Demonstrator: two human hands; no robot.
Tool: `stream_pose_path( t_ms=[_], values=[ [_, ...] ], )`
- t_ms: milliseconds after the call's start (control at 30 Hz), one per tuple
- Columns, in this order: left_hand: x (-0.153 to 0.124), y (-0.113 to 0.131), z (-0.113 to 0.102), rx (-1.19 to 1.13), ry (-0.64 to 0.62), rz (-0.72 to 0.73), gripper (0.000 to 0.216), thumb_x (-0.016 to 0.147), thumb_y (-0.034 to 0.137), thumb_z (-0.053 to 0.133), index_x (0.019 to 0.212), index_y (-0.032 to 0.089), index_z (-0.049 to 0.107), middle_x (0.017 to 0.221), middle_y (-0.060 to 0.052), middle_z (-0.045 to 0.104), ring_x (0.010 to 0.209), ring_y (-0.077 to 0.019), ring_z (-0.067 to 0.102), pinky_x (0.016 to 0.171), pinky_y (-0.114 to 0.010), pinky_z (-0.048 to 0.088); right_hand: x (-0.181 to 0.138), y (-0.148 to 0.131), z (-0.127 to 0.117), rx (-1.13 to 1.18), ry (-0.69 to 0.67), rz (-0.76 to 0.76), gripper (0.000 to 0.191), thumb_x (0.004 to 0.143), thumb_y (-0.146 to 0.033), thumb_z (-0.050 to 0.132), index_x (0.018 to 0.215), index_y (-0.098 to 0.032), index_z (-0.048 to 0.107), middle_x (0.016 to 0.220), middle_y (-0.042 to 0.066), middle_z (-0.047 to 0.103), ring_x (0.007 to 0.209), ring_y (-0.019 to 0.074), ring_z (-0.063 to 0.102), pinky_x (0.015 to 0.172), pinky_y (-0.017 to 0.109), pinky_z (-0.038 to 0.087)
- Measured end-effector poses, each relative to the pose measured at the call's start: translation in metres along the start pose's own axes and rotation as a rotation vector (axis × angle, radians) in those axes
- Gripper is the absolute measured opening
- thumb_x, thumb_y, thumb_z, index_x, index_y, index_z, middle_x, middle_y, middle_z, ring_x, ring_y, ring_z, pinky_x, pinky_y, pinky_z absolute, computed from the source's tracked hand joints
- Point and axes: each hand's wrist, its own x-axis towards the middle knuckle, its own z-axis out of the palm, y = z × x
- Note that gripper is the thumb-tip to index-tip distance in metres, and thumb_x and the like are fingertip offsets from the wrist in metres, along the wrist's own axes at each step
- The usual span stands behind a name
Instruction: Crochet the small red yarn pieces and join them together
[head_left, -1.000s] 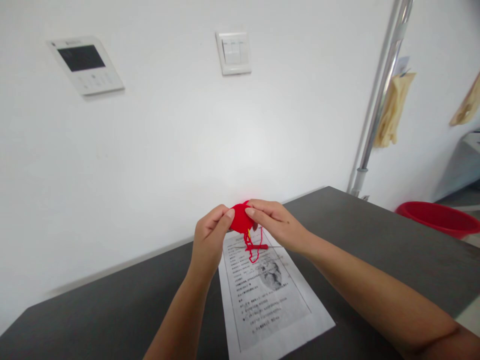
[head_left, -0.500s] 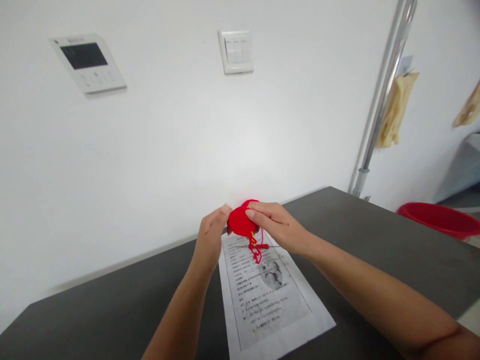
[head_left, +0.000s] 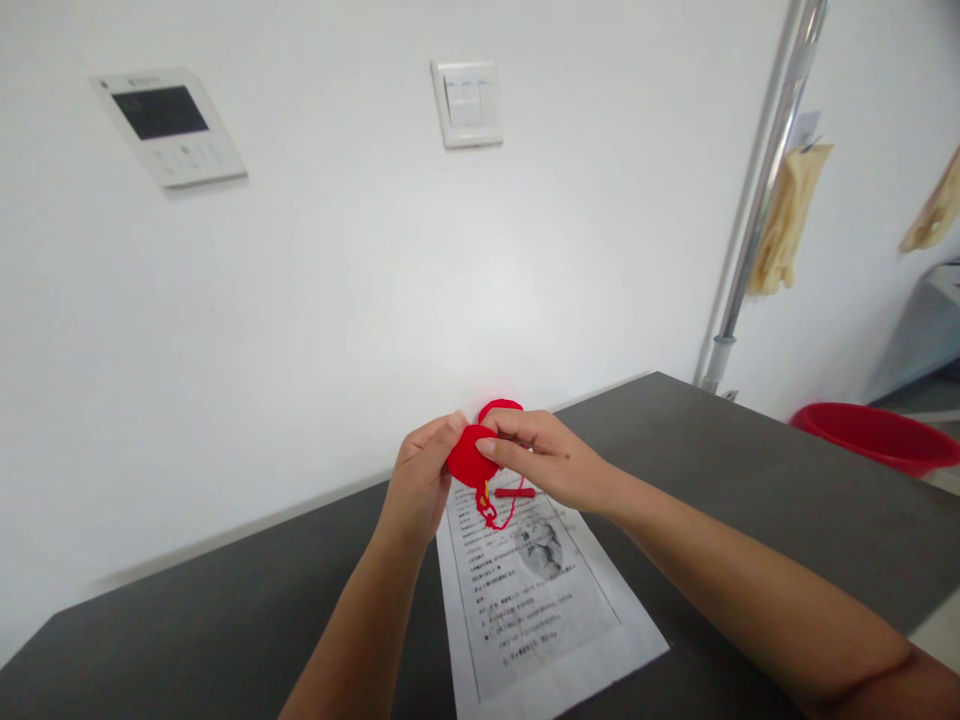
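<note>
Since a moment ago, the red crochet piece has slid toward 9 o'clock and both my hands have closed on it. My left hand pinches its edge at 9 o'clock, fingers curled; my right hand grips it from 3 o'clock with thumb and fingertips. It hangs above the printed sheet on the dark table, red yarn trailing toward 6 o'clock.

Red piece: soft knitted yarn, matt, fuzzy. Sheet: plain matt paper, printed. Table: dark, smooth, matt. Pole at 2 o'clock: polished metal, glossy. Tub: red glossy plastic. Wall: smooth white.
</note>
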Motion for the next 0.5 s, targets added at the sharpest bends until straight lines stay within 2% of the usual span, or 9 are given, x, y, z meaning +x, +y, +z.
stream_pose_path(
  t_ms=[67, 133, 267, 333, 433, 500],
  values=[
    [0.0018, -0.0030, -0.0017, 0.037, 0.010, 0.032, 0.054, 0.077, 0.068, 0.064, 0.059, 0.018, 0.053, 0.057, 0.003, 0.047, 0.056, -0.0121, 0.040, 0.056, -0.027, 0.036, 0.0002, -0.0011, -0.0001, -0.029, 0.039, 0.003, 0.028, 0.095, -0.034, 0.049, 0.070, -0.019, 0.048, 0.066, -0.004, 0.043, 0.061, 0.0110, 0.040, 0.059, 0.026, 0.034],
    [0.0029, -0.0046, -0.0045, 0.104, -0.017, 0.078, 0.051, 0.083, 0.065, 0.057, 0.062, 0.019, 0.055, 0.060, 0.002, 0.049, 0.059, -0.0136, 0.042, 0.059, -0.028, 0.037, 0.0007, -0.0020, -0.0011, -0.070, 0.085, 0.011, 0.028, 0.095, -0.033, 0.047, 0.071, -0.019, 0.049, 0.068, -0.002, 0.047, 0.063, 0.0116, 0.042, 0.061, 0.027, 0.036],
    [0.0024, -0.0030, -0.0092, 0.197, -0.086, 0.104, 0.029, 0.080, 0.039, 0.067, 0.064, 0.019, 0.055, 0.062, 0.004, 0.048, 0.062, -0.0138, 0.041, 0.060, -0.027, 0.034, 0.0018, -0.0024, -0.0030, -0.163, 0.151, 0.015, 0.025, 0.095, -0.032, 0.045, 0.075, -0.019, 0.052, 0.069, -0.001, 0.050, 0.062, 0.0120, 0.044, 0.061, 0.027, 0.036],
    [0.0013, -0.0016, -0.0095, 0.213, -0.098, 0.086, 0.026, 0.079, 0.032, 0.068, 0.061, 0.019, 0.054, 0.060, 0.004, 0.047, 0.061, -0.0131, 0.039, 0.059, -0.026, 0.032, 0.0023, -0.0015, -0.0029, -0.163, 0.141, 0.013, 0.023, 0.095, -0.033, 0.046, 0.077, -0.019, 0.052, 0.068, -0.002, 0.050, 0.061, 0.0118, 0.043, 0.060, 0.027, 0.035],
    [-0.0005, 0.0001, -0.0067, 0.197, -0.109, 0.047, 0.028, 0.077, 0.031, 0.068, 0.058, 0.018, 0.052, 0.058, 0.005, 0.045, 0.058, -0.0123, 0.037, 0.056, -0.026, 0.030, 0.0028, 0.0010, -0.0017, -0.069, 0.108, 0.009, 0.027, 0.094, -0.036, 0.049, 0.074, -0.020, 0.050, 0.065, -0.004, 0.045, 0.059, 0.0110, 0.039, 0.058, 0.026, 0.032],
    [-0.0020, 0.0016, -0.0030, 0.149, -0.118, 0.008, 0.028, 0.074, 0.034, 0.069, 0.058, 0.018, 0.053, 0.057, 0.004, 0.045, 0.056, -0.0119, 0.038, 0.055, -0.026, 0.030, 0.0032, 0.0028, -0.0002, 0.103, 0.087, 0.025, 0.032, 0.092, -0.042, 0.055, 0.070, -0.019, 0.049, 0.063, -0.004, 0.043, 0.058, 0.0105, 0.038, 0.057, 0.025, 0.030]
  ],
)
